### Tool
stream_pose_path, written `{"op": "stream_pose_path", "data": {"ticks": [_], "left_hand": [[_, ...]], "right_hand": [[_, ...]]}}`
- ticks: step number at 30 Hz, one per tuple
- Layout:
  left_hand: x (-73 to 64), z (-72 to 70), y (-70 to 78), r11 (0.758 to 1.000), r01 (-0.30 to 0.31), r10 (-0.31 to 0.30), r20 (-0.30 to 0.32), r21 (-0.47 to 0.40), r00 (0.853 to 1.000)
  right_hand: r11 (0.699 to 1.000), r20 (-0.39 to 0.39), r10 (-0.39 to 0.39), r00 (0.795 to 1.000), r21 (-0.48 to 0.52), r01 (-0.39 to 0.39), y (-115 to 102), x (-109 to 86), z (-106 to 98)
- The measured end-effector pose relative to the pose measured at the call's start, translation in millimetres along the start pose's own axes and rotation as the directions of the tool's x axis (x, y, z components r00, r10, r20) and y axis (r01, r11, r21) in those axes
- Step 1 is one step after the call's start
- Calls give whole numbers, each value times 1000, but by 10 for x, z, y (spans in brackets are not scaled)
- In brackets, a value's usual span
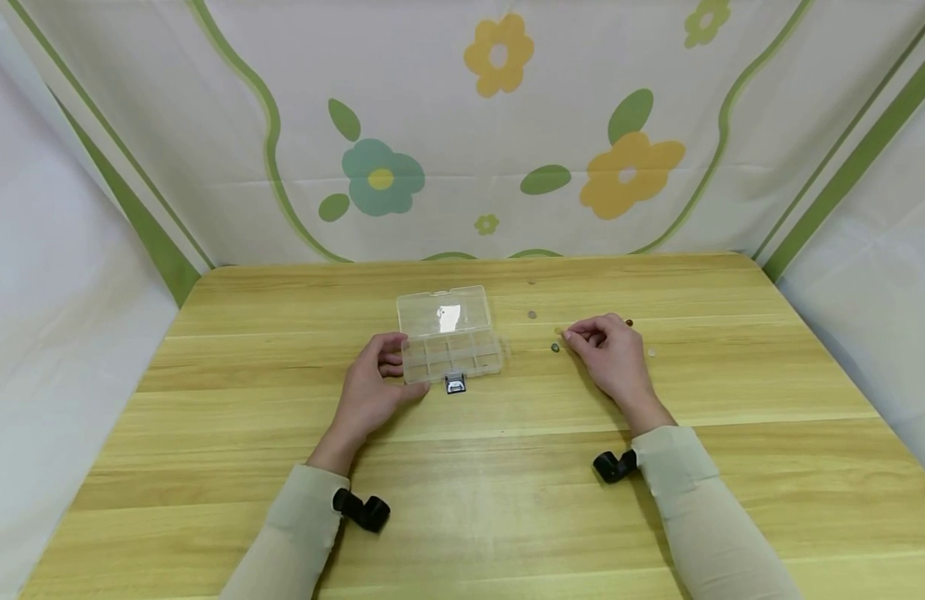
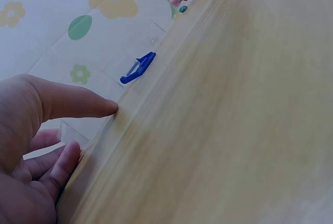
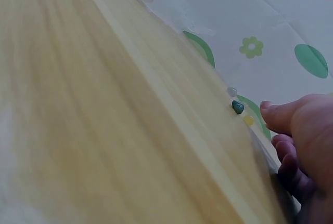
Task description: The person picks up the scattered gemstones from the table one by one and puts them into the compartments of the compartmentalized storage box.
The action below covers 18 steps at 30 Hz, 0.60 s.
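A clear plastic compartment box (image 1: 451, 354) lies on the table with its lid (image 1: 442, 312) swung back and a dark blue latch (image 1: 456, 383) at the front. My left hand (image 1: 372, 379) holds the box's left end, thumb at the near edge and fingers along the side. To the right, my right hand (image 1: 608, 354) hovers low with thumb and index fingertips right beside a small yellow stone (image 3: 248, 121). In the right wrist view that stone shows just clear of the thumb (image 3: 278, 116). A dark green stone (image 1: 556, 347) lies near those fingertips.
Behind the right hand is a dark brown stone (image 1: 629, 322), and a pale stone (image 1: 652, 352) lies to its right. A greyish stone (image 1: 532, 315) sits between box and hand, farther back. A flowered white cloth (image 1: 447, 217) hangs behind the table (image 1: 462, 500).
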<state>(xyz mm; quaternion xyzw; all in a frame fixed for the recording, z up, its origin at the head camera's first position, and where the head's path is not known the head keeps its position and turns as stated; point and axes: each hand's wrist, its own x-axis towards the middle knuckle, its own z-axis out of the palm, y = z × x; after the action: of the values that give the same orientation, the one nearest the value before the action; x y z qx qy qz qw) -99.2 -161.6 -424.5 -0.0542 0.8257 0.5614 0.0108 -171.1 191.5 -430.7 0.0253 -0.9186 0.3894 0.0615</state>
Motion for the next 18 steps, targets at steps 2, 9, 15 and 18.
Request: {"op": "stream_pose_path", "data": {"ticks": [2, 9, 15, 18], "left_hand": [[0, -1, 0, 1000, 0, 0, 0, 1, 1000], [2, -1, -1, 1000, 3, -3, 1, -5, 1000], [3, -4, 0, 1000, 10, -10, -2, -17, 1000], [3, -5, 1, 1000, 10, -10, -3, -14, 1000]], "right_hand": [[1000, -5, 7, 1000, 9, -7, -6, -2, -2], [1000, -23, 15, 1000, 21, -15, -4, -1, -2], [998, -57, 35, 998, 62, -31, -7, 6, 3], [995, -80, 44, 996, 94, -36, -15, 6, 6]]}}
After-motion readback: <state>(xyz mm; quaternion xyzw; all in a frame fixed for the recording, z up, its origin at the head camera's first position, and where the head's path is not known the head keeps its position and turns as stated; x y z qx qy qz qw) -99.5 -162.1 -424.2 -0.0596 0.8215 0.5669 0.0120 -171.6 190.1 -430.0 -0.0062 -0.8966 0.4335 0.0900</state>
